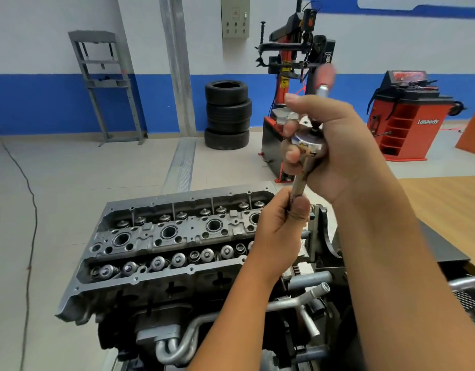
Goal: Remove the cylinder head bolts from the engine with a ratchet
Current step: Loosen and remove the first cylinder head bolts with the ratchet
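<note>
Clearly mid-job: right hand [335, 145] grips the ratchet [309, 140], left hand [280, 231] pinches its long shaft above the head [161, 236] (remaining bolts unclear).

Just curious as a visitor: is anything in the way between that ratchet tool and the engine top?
Nothing visible blocks it. The ratchet is held up in the right hand, the left hand pinching its shaft above the cylinder head.
</note>
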Demonstrator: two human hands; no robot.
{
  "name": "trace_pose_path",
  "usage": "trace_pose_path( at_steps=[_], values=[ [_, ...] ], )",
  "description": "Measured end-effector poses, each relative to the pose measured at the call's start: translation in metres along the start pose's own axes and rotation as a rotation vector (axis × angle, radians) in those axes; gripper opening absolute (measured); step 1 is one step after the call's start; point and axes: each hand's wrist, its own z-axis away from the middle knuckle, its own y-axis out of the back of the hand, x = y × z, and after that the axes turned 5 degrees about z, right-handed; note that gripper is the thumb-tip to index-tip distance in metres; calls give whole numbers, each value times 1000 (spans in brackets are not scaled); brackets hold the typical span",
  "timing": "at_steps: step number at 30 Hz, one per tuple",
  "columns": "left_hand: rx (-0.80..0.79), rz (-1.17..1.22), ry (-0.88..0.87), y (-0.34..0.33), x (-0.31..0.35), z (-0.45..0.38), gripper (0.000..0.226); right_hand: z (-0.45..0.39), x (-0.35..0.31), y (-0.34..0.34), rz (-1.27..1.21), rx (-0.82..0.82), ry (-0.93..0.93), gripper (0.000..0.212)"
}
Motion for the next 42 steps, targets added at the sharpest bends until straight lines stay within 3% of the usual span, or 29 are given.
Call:
trace_pose_path(
  at_steps=[3, 6, 8, 10, 13, 16, 23, 25, 27, 29, 30, 32, 35, 37, 39, 42],
  values=[
    [9, -17, 7, 0, -2, -1, 59, -3, -4, 3, -4, -141, -65, 27],
    [44, -19, 13, -2, -2, 0, 68, 2, 8, -6, -56, 72, 74, 31],
    [50, -29, 12, -3, -4, -1, 45, 5, 15, -12, -96, 242, 189, 37],
    [48, -27, 25, -4, -2, -1, 31, 3, 17, -10, -118, 307, 215, 34],
    [31, -7, 46, -4, 0, 0, 54, -2, 5, 1, -44, 68, 48, 27],
    [26, 0, 52, -3, -2, 0, 54, -4, -3, 6, -26, -156, -41, 29],
    [52, -34, 20, -4, -3, -2, 32, 4, 20, -12, -149, 300, 227, 48],
    [41, -12, 3, -5, -1, -1, 59, 1, 14, -6, -89, 200, 153, 41],
    [58, -27, 11, -4, 0, 0, 79, -3, 5, -2, 2, -22, 27, 34],
    [76, -47, -3, -4, -2, 0, 73, -4, 2, -4, 27, -157, -39, 37],
    [81, -41, 5, -4, -3, -1, 60, -5, 3, -7, 7, -148, -34, 37],
    [81, -18, 12, -4, -4, -2, 36, -2, 9, -14, -56, -1, 45, 33],
    [56, -51, 40, -5, -7, -3, 29, 6, 21, -22, -116, 328, 271, 35],
    [67, -58, 42, -5, -7, -1, 24, 5, 24, -22, -139, 442, 320, 34],
    [73, -19, 33, -6, -6, -1, 23, 1, 17, -17, -94, 320, 207, 34],
    [73, -14, 6, -8, 0, 1, 44, -2, 1, -5, 10, -56, -23, 31]
  ],
)
